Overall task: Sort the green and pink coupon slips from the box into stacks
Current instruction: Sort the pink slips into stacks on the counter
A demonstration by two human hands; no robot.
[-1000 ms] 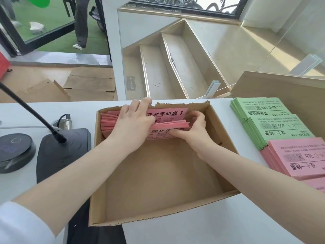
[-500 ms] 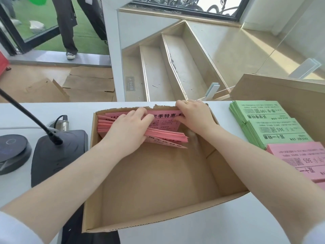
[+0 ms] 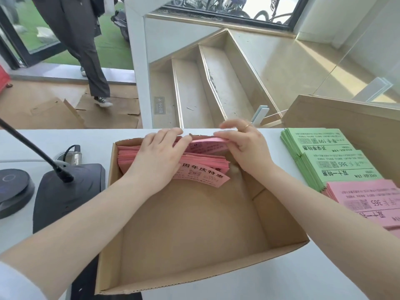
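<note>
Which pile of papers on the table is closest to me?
The pink pile. It lies nearest, at the right edge, in front of the two green piles, which sit farther back.

Bright daylight, wide-angle view
Sun from the window (image 3: 227, 9) streaks the floor (image 3: 313, 61) below it; soft shadows fill the box (image 3: 194, 224); edges bow outward, fingertips near the box rim blur slightly.

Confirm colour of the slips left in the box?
Pink, with black print; the slips sit at the far end of the cardboard box. Head view, the only one.
</note>
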